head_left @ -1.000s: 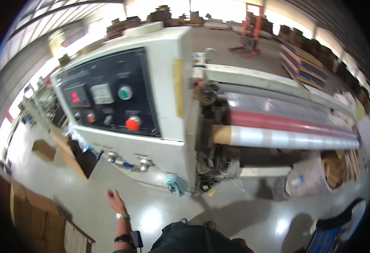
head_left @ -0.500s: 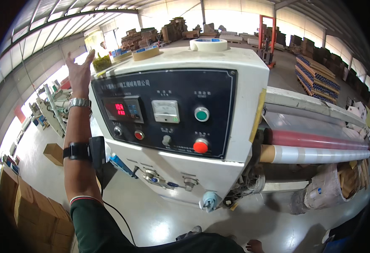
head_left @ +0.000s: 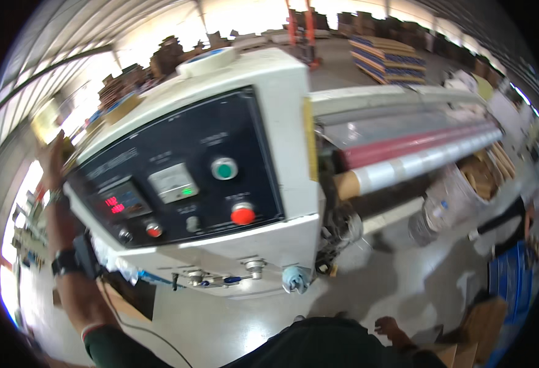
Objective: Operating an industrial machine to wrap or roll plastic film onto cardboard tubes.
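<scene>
Cardboard is held in a sack (head_left: 465,184) beside the rollers, while the cream machine (head_left: 245,92), dark-panelled, is touched at its left edge by the left hand (head_left: 51,162), fingers blurred; the right hand (head_left: 392,327) hangs low, fingers curled.

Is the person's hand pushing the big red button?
No, the left hand is raised beside the machine's left edge, far from the red button on the dark control panel.
</scene>
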Demonstrator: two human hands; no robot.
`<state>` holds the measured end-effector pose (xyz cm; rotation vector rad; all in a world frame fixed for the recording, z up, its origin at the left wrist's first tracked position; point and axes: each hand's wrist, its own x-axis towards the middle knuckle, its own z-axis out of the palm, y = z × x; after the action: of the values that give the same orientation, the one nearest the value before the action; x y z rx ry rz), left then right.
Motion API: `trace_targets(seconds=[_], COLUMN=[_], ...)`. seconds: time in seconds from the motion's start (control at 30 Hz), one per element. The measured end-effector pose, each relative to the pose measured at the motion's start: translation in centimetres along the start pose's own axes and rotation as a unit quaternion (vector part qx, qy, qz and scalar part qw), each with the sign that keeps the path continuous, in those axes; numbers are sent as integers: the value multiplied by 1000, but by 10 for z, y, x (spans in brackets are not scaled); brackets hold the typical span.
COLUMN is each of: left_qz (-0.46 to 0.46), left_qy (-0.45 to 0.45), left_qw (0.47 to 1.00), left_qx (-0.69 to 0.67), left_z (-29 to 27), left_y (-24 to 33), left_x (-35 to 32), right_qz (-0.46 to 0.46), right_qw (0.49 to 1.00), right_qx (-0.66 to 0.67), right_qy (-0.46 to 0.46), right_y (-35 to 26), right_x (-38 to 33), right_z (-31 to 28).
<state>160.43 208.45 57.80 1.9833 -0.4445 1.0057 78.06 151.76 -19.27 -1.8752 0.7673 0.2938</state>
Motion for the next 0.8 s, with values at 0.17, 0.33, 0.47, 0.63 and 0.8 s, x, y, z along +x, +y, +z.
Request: trace_targets(seconds=[0.17, 0.33, 0.47, 0.63, 0.8], left_qz=[26, -19, -101, -159, -103], left_qy=[-63, -4, 2, -108, -306], left_qw=[997, 998, 979, 936, 895], left_qx=[-48, -60, -178, -295, -308], left_z=[-37, -61, -63, -18, 38], left_y=[36, 141, 151, 205, 257], left_x=[-40, -168, -273, -400, -449], right_qz=[199, -136, -92, 152, 232], right_qw=[917, 979, 993, 966, 943], right_qx=[344, -138, -13, 205, 238], right_qy=[23, -59, -68, -38, 3], right_y=[-112, -61, -88, -167, -170], right_x=[-12, 25, 39, 21, -11], right_z=[-13, -21, -48, -75, -89])
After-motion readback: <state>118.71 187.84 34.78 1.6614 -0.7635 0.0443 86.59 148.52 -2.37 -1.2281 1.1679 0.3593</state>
